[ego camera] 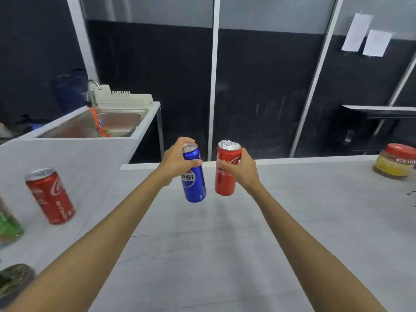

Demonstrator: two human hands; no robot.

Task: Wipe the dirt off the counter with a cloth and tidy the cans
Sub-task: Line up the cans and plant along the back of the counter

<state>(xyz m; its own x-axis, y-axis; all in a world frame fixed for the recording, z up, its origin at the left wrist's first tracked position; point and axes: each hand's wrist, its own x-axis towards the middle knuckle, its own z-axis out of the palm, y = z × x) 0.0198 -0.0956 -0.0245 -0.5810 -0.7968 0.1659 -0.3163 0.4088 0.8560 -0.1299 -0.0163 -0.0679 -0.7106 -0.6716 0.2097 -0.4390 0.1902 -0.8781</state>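
My left hand (177, 158) grips a blue Pepsi can (194, 185) near its top, and the can hangs tilted above the grey counter (225, 244). My right hand (240, 170) grips a red Coca-Cola can (226, 176) around its middle, held upright just right of the blue one. The two cans are close together but apart. A second red Coca-Cola can (50, 197) stands on the counter at the left. No cloth is in view.
A steel sink (117, 122) with a tap and a white dish rack lies at the back left. A red-lidded jar (395, 162) stands at the right edge. A green container (9, 226) and a dark round object (13, 280) sit at the left edge.
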